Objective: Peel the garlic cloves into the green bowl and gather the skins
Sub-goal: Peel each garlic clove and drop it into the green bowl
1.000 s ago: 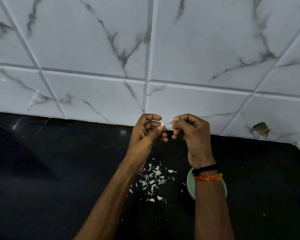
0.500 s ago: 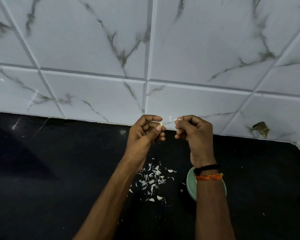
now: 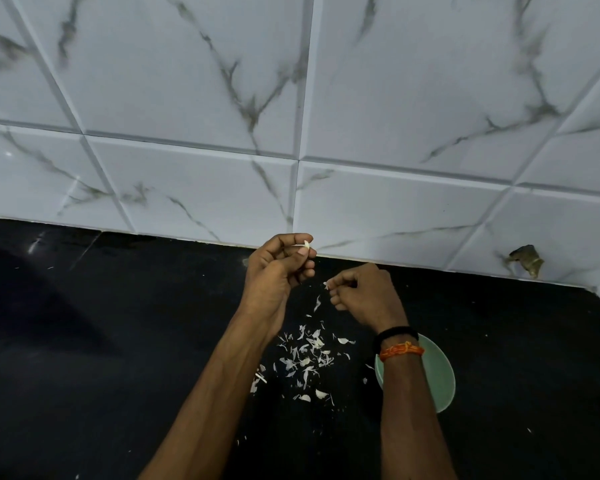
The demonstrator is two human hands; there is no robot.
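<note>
Head view shows the two hands parted: half a second ago they met at one height, both working the same clove, whereas the right hand (image 3: 364,295) now sits lower and to the right, above the scatter of skins (image 3: 305,358). The left hand (image 3: 278,268) remains raised near the foot of the wall, its thumb and forefinger pinching a small pale garlic clove (image 3: 306,244). The right hand's fingers (image 3: 340,282) are curled, thumb and forefinger nipping a white flake of skin (image 3: 326,285); a further sliver (image 3: 317,303) appears below it, seemingly in mid-fall, though that cannot be confirmed.

Assessment: a strip of skin has come away from the clove and is being discarded toward the pile. Whether the clove is fully bare cannot be told at this size. The green bowl (image 3: 437,372) stands on the tabletop just right of the skins, largely hidden under the right forearm; its contents are not visible. The skins lie loose and spread, not yet gathered.

Surface: a black, glossy tabletop (image 3: 101,341) with stray white flecks beyond the main scatter. Behind it rises a wall of white tiles (image 3: 395,98) with grey veining; one tile at the right shows a chipped hole (image 3: 525,259). Lighting is dim.
</note>
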